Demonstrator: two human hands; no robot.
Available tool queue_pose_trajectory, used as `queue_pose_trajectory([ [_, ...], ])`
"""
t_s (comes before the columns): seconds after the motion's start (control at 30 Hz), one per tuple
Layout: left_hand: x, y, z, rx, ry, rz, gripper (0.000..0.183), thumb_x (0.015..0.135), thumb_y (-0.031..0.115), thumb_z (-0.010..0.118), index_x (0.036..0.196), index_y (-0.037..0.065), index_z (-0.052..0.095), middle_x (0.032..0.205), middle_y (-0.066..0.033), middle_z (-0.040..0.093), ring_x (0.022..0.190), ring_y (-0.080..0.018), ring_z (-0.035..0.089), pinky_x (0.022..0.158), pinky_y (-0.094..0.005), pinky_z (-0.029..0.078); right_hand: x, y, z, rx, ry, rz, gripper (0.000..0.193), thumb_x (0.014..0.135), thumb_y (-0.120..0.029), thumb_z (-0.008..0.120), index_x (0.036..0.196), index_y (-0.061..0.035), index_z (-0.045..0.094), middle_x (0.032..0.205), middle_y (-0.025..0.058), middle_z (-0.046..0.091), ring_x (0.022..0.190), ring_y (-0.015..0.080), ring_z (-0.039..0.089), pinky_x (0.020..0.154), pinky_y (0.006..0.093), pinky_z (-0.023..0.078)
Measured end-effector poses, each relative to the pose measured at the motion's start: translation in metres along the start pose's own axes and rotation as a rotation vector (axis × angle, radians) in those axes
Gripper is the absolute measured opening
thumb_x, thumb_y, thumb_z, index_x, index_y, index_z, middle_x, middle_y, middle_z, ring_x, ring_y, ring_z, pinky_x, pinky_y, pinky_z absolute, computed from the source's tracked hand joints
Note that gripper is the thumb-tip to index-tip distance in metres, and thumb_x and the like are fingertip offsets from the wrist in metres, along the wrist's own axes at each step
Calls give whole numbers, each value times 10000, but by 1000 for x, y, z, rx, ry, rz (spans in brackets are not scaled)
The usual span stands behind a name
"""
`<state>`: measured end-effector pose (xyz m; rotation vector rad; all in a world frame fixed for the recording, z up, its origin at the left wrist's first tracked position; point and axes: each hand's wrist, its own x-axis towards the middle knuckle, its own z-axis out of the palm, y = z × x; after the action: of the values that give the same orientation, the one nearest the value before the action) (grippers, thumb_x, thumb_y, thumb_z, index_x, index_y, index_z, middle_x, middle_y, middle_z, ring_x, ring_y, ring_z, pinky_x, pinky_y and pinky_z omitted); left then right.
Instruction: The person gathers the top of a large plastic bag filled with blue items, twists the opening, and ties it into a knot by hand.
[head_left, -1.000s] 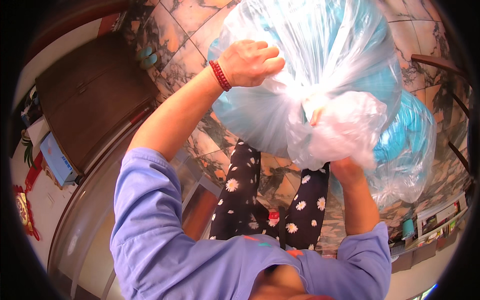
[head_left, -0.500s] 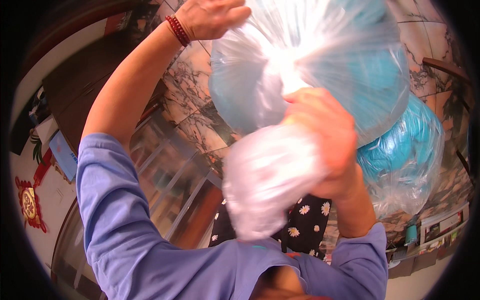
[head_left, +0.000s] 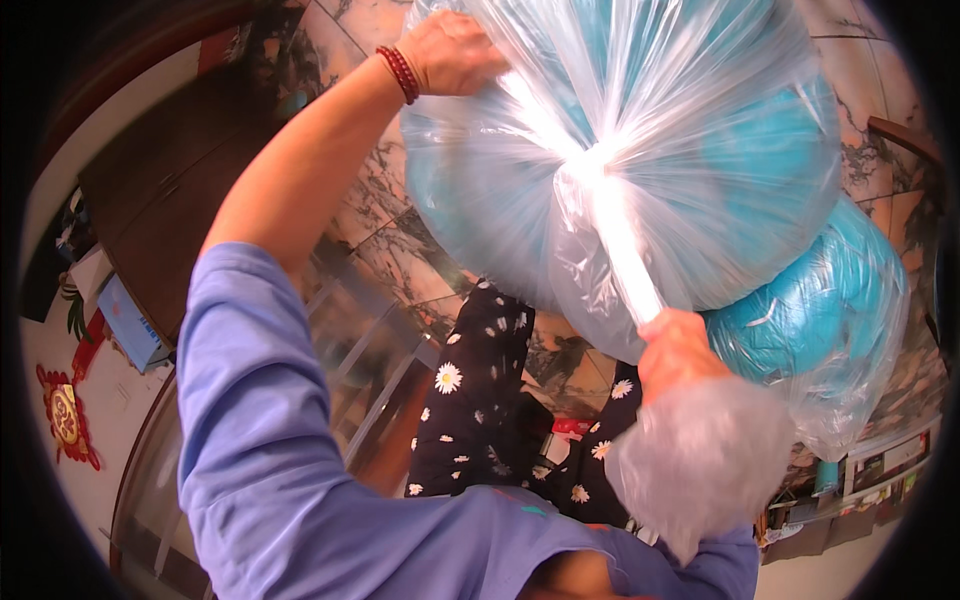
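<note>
A large clear plastic bag (head_left: 740, 150), bulging with blue-teal contents, stands before me. Its top is gathered, and pleats run out from a bright bunched spot at the middle. One twisted length of the plastic runs up to my left hand (head_left: 455, 55), whose fingers are closed on it. The other twisted strand stretches toward me into my right hand (head_left: 683, 350), a closed fist. Loose crumpled plastic (head_left: 700, 465) hangs from that fist and hides the right wrist and forearm. What exactly fills the bag is hard to make out.
A second clear bag with shiny blue contents (head_left: 800, 310) lies to the right, against the large one. The floor is marbled tile (head_left: 400, 265). At left are a dark cabinet (head_left: 150, 200) and a blue box (head_left: 133, 320); at lower right, a low shelf (head_left: 885, 465).
My right hand has pulled toward me and slightly right, drawing its strand out long and taut. My left hand has shifted a little right. The gathered top looks tighter.
</note>
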<state>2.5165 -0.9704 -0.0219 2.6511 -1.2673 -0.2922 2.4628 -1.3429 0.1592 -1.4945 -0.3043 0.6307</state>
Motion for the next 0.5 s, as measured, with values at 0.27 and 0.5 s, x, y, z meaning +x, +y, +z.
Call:
queue_pose_trajectory([
  [0.27, 17, 41, 53, -81, 17, -173, 117, 736, 148, 614, 846, 148, 654, 876, -67, 639, 790, -270, 649, 634, -376, 546, -57, 114, -17, 616, 221, 346, 267, 922, -196, 476, 692, -104, 377, 634, 11, 382, 576, 163, 408, 834, 396, 391],
  [0.5, -3, 88, -84, -219, -254, -415, 293, 794, 106, 544, 1085, 97, 511, 831, -99, 634, 710, -280, 654, 595, -417, 516, -29, -10, -15, 357, 274, 384, 268, 963, -203, 431, 724, -85, 462, 664, 15, 430, 646, 160, 444, 851, 379, 403],
])
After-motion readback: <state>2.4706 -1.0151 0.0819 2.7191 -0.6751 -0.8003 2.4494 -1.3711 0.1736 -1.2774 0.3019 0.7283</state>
